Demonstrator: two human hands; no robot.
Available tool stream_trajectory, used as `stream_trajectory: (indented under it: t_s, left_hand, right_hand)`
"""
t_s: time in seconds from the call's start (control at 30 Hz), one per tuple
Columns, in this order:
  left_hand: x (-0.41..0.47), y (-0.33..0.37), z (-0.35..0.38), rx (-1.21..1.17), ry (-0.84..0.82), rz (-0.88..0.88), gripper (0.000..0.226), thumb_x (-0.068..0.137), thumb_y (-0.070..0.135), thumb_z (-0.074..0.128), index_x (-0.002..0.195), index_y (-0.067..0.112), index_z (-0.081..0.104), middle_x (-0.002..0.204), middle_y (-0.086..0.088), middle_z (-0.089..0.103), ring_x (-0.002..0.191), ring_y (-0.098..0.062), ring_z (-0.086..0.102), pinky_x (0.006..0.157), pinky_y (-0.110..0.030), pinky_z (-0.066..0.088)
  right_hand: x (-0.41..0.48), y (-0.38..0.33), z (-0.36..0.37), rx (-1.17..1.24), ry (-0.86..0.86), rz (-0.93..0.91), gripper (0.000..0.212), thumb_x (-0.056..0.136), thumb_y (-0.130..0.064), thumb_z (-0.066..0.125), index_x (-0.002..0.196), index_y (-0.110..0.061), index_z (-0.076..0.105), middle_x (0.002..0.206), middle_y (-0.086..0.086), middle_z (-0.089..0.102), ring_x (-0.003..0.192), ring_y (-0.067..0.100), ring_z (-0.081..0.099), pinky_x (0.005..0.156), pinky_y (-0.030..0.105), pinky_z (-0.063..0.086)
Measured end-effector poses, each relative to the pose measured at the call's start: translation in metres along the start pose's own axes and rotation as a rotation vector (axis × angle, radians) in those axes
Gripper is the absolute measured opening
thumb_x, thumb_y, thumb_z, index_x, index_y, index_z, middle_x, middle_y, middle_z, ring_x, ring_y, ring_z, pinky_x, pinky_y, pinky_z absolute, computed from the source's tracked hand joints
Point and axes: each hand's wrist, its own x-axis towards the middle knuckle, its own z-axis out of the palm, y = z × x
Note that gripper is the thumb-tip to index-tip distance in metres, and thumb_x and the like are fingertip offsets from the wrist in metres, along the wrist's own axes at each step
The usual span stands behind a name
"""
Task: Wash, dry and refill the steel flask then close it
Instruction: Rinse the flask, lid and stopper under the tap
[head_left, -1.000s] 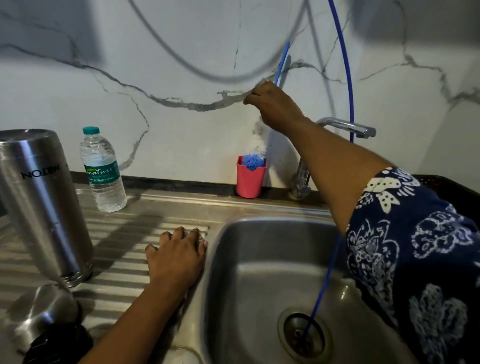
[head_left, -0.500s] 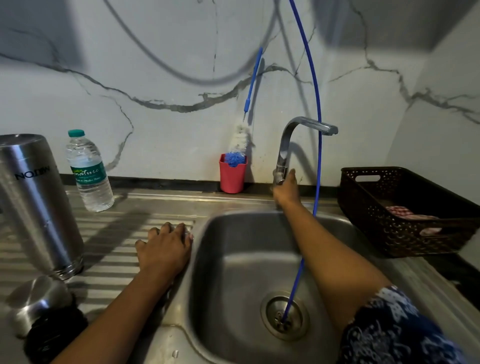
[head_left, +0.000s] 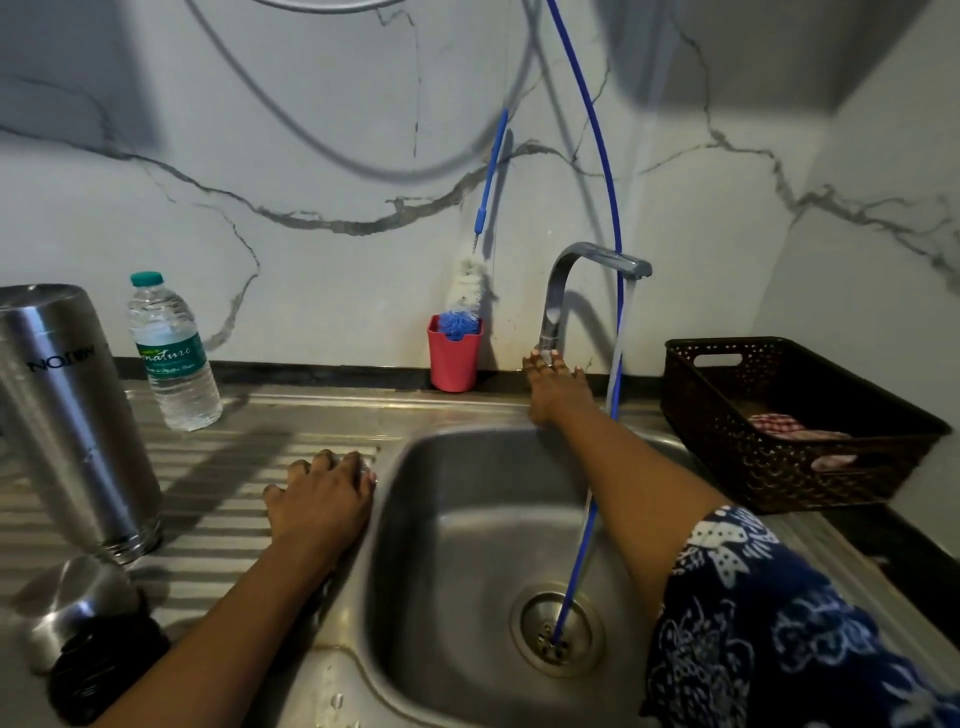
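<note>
The steel flask (head_left: 67, 410) stands upside down on the ribbed draining board at the left, mouth down. Its steel cap (head_left: 78, 608) lies in front of it, beside a black lid part (head_left: 104, 670). My left hand (head_left: 319, 499) rests on the board at the sink's left rim, holding nothing. My right hand (head_left: 553, 384) reaches to the foot of the tap (head_left: 587, 270), fingers around its base. Water runs from the spout into the sink (head_left: 467, 519).
A plastic water bottle (head_left: 171, 353) stands behind the flask. A pink cup (head_left: 453, 358) holding a bottle brush (head_left: 467, 291) sits against the wall. A thin blue hose (head_left: 608, 218) hangs down into the drain. A dark basket (head_left: 779, 426) with cloths stands at the right.
My right hand left the brush handle, dropped to the tap's base, and water now flows from the spout. My left hand has stayed on the draining board.
</note>
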Motion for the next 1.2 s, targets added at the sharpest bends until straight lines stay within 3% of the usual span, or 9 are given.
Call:
stream_trajectory:
  t_s: [0.13, 0.3, 0.43, 0.53, 0.63, 0.77, 0.9, 1.0, 1.2]
  left_hand:
    - [-0.011, 0.011, -0.019, 0.03, 0.078, 0.087, 0.043, 0.098, 0.04, 0.038, 0.137, 0.026, 0.043, 0.145, -0.005, 0.04, 0.13, -0.027, 0.04, 0.101, -0.043, 0.037]
    - [-0.056, 0.038, -0.073, -0.066, 0.249, 0.162, 0.025, 0.093, 0.03, 0.051, 0.11, 0.017, 0.064, 0.113, -0.006, 0.065, 0.108, -0.026, 0.06, 0.086, -0.034, 0.046]
    - [-0.101, 0.001, -0.119, -0.083, 0.342, 0.141, 0.028, 0.089, 0.045, 0.058, 0.094, 0.019, 0.067, 0.096, -0.004, 0.069, 0.094, -0.024, 0.063, 0.075, -0.032, 0.046]
    - [-0.122, -0.066, -0.153, -0.152, 0.363, -0.019, 0.037, 0.082, 0.058, 0.061, 0.075, 0.022, 0.064, 0.072, 0.001, 0.064, 0.066, -0.015, 0.058, 0.058, -0.026, 0.041]
    - [-0.126, -0.134, -0.168, -0.195, 0.445, -0.214, 0.04, 0.079, 0.06, 0.063, 0.067, 0.022, 0.059, 0.063, 0.002, 0.058, 0.059, -0.015, 0.052, 0.048, -0.025, 0.033]
    - [-0.096, -0.197, -0.145, -0.443, 0.292, -0.318, 0.045, 0.075, 0.051, 0.073, 0.102, 0.017, 0.061, 0.099, -0.004, 0.066, 0.091, -0.024, 0.06, 0.068, -0.031, 0.042]
    - [-0.072, -0.212, -0.108, -0.774, 0.025, -0.25, 0.072, 0.075, 0.036, 0.079, 0.135, 0.018, 0.045, 0.128, -0.012, 0.054, 0.1, -0.02, 0.054, 0.079, -0.031, 0.041]
    - [-0.063, -0.214, -0.089, -0.879, -0.042, -0.178, 0.074, 0.075, 0.029, 0.08, 0.139, 0.023, 0.042, 0.132, -0.011, 0.049, 0.103, -0.019, 0.053, 0.074, -0.028, 0.043]
    - [-0.056, -0.212, -0.094, -0.907, 0.063, -0.016, 0.063, 0.077, 0.034, 0.078, 0.132, 0.023, 0.049, 0.13, -0.004, 0.053, 0.116, -0.02, 0.05, 0.091, -0.033, 0.041]
  right_hand:
    - [-0.038, -0.022, -0.007, 0.109, 0.088, -0.032, 0.076, 0.087, -0.011, 0.048, 0.151, -0.014, 0.007, 0.158, 0.008, 0.006, 0.146, 0.025, 0.005, 0.118, 0.045, 0.009]
    - [-0.075, -0.062, -0.034, 0.339, 0.243, -0.131, 0.044, 0.085, -0.019, 0.056, 0.128, -0.008, 0.052, 0.126, 0.017, 0.058, 0.113, 0.033, 0.054, 0.095, 0.038, 0.045]
    - [-0.092, -0.125, -0.072, 0.609, 0.199, -0.196, 0.028, 0.089, -0.017, 0.057, 0.115, -0.011, 0.063, 0.115, 0.01, 0.064, 0.107, 0.027, 0.058, 0.092, 0.031, 0.045]
    - [-0.108, -0.187, -0.101, 0.774, 0.154, -0.327, 0.03, 0.087, -0.017, 0.059, 0.116, -0.015, 0.064, 0.114, 0.005, 0.066, 0.106, 0.021, 0.06, 0.091, 0.028, 0.044]
    - [-0.122, -0.244, -0.124, 0.929, 0.088, -0.424, 0.034, 0.087, -0.022, 0.062, 0.121, -0.014, 0.06, 0.119, 0.006, 0.064, 0.108, 0.02, 0.059, 0.094, 0.029, 0.044]
    - [-0.129, -0.297, -0.143, 1.066, -0.07, -0.481, 0.067, 0.083, -0.044, 0.065, 0.139, -0.017, 0.04, 0.137, 0.008, 0.05, 0.123, 0.024, 0.049, 0.097, 0.032, 0.039]
    - [-0.126, -0.329, -0.147, 1.059, -0.141, -0.521, 0.095, 0.075, -0.048, 0.073, 0.147, -0.018, 0.02, 0.148, 0.011, 0.035, 0.13, 0.028, 0.041, 0.103, 0.035, 0.036]
    - [-0.125, -0.345, -0.142, 1.038, -0.083, -0.48, 0.097, 0.072, -0.042, 0.078, 0.145, -0.017, 0.02, 0.146, 0.011, 0.037, 0.128, 0.03, 0.042, 0.102, 0.037, 0.038]
    - [-0.125, -0.337, -0.138, 1.117, 0.148, -0.418, 0.082, 0.065, -0.038, 0.083, 0.132, -0.016, 0.041, 0.126, 0.005, 0.055, 0.11, 0.023, 0.055, 0.088, 0.029, 0.044]
